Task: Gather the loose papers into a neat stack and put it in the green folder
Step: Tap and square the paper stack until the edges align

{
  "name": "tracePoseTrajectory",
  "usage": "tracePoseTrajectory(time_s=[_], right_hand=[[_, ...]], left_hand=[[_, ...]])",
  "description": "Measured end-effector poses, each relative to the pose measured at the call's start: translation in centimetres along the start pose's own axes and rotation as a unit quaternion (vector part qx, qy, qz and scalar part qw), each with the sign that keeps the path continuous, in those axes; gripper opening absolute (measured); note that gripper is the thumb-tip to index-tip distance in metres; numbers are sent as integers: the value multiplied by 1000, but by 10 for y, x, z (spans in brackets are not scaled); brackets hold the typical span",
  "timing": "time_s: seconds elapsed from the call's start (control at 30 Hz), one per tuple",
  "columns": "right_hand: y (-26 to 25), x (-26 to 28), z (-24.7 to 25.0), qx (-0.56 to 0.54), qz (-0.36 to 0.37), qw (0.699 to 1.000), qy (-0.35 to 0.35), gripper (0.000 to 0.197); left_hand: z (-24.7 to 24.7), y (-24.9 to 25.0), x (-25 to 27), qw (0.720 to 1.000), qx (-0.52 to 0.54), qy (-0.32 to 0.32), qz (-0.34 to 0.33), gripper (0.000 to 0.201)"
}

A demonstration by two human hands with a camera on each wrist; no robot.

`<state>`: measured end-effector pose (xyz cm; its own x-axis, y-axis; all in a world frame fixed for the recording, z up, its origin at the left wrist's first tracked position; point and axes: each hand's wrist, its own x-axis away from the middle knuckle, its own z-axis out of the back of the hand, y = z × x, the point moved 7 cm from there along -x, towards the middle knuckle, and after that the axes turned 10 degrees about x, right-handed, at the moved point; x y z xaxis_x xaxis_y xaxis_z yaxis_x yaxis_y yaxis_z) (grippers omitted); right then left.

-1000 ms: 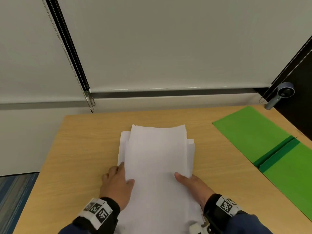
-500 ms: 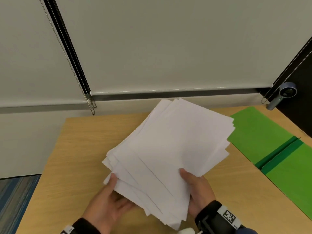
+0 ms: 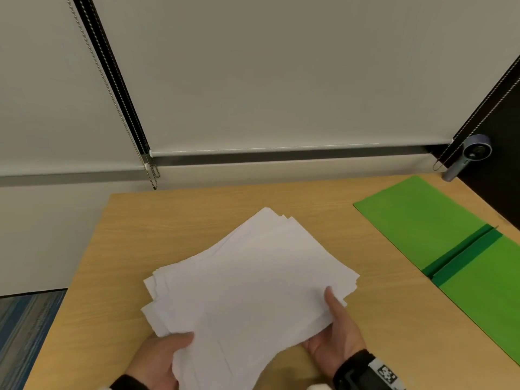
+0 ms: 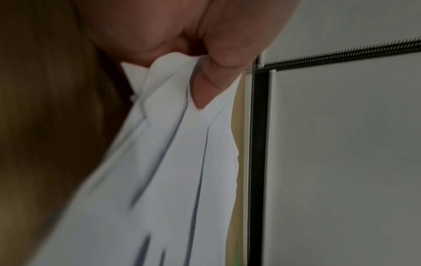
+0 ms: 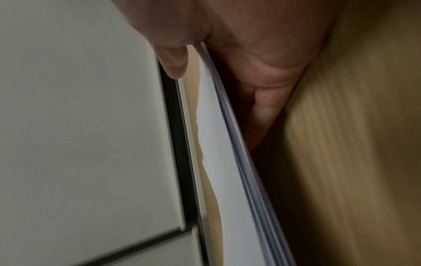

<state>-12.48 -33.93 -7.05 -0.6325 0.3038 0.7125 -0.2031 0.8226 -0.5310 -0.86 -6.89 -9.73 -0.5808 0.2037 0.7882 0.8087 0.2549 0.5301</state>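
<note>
A loose stack of white papers is held above the wooden table, its sheets fanned and uneven at the corners. My left hand grips the near left corner, thumb on top and fingers beneath; the left wrist view shows the papers pinched there. My right hand holds the near right edge with its thumb on top and fingers under; the right wrist view shows the paper edges in that grip. The green folder lies open and flat at the right of the table.
A window blind with bead chains hangs behind the table. A small grey camera on a stalk stands at the table's far right corner. Striped carpet shows past the table's left edge.
The papers lay flat under both hands one second ago. Both hands lifted them, turned the stack clockwise, and it now sits lower and flatter than half a second ago.
</note>
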Motion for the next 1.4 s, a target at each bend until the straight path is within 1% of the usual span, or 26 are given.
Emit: tracePoseTrajectory(time_s=[0.07,0.17,0.23,0.27,0.3,0.33,0.4,0.47,0.53,0.57,0.6,0.67,0.7,0.77,0.83,0.9,0.93,0.97,1.03,1.1,1.17,1.23,1.27,1.33,1.4], right_hand=[[-23,-3,16,-6,8,1000,16,48],[-39,-10,32,44,-14,999,-9,61],[-47,-14,36,131,-4,991,-20,58],[-53,-14,36,197,10,980,-25,55],[-57,-14,33,268,23,963,-27,50],[-60,-14,27,331,33,942,-34,45],[-59,-17,14,420,36,905,-55,37],[-56,-20,3,510,49,857,-58,40],[-63,-21,-4,612,92,784,-42,44],[-71,-22,-2,645,121,754,-15,39],[-79,-23,1,658,138,740,10,33],[-84,-26,9,669,145,728,36,26],[-83,-29,10,681,141,717,39,27],[-76,-35,8,713,131,688,34,37],[-75,-39,2,747,118,653,40,43],[-81,-40,-4,771,116,623,60,45],[-84,-40,-7,776,115,616,67,47],[-83,-42,-9,777,109,616,66,51],[-76,-43,-19,771,93,629,36,61],[-72,-42,-28,773,79,630,17,68],[-74,-43,-27,785,79,614,25,70],[-72,-41,-27,804,88,587,29,71],[-68,-41,-28,808,93,582,24,71],[-60,-40,-32,804,101,586,12,70],[-62,-38,-28,801,115,586,38,66]], left_hand=[[17,17,0,1000,-28,-11,8,61],[31,37,6,996,-64,-54,28,89],[36,45,8,993,-80,-77,44,113],[37,48,8,992,-82,-84,48,118],[34,50,9,990,-90,-93,49,118],[29,51,9,988,-105,-101,45,116],[18,51,8,985,-131,-107,34,107],[8,50,7,985,-136,-107,25,88],[8,54,4,990,-111,-87,2,61],[12,56,1,993,-96,-73,-11,53],[19,59,-2,995,-80,-54,-26,51],[33,64,-8,997,-54,-11,-54,48],[36,64,-9,996,-54,11,-66,43],[30,61,-9,994,-77,37,-73,39],[19,58,-6,992,-102,43,-69,38],[13,64,-2,989,-114,51,-84,37],[12,67,-1,987,-115,56,-93,35],[8,68,-1,986,-120,56,-99,33],[-4,67,1,984,-141,39,-98,30],[-12,65,0,981,-166,18,-96,32],[-15,67,-2,980,-171,6,-103,38],[-16,68,-2,979,-170,-1,-110,38],[-17,66,-2,979,-173,-5,-110,38],[-18,63,-1,980,-170,-5,-107,38],[-15,60,-2,986,-141,-9,-93,39]])
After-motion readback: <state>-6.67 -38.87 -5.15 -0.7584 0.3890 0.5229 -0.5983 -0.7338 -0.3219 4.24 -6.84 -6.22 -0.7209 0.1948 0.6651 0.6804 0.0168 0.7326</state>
